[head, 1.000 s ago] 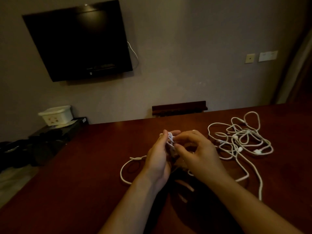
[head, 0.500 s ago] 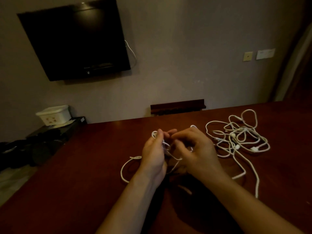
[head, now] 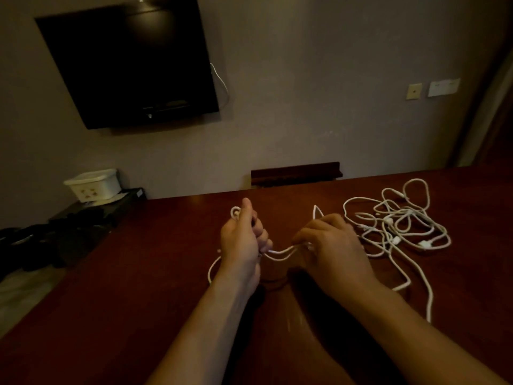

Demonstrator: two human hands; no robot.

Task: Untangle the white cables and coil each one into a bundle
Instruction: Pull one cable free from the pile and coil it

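We are early in the job. Our left hand (head: 241, 240) grips one white cable (head: 280, 252), small loops showing above the fist, while our right hand (head: 330, 245) pinches the doubled strand sagging between them, just above the counter (head: 138, 287). No finished bundle shows. The tangled cables (head: 399, 220) lie heaped on the counter beside our right hand, and we judge most of the work remains.
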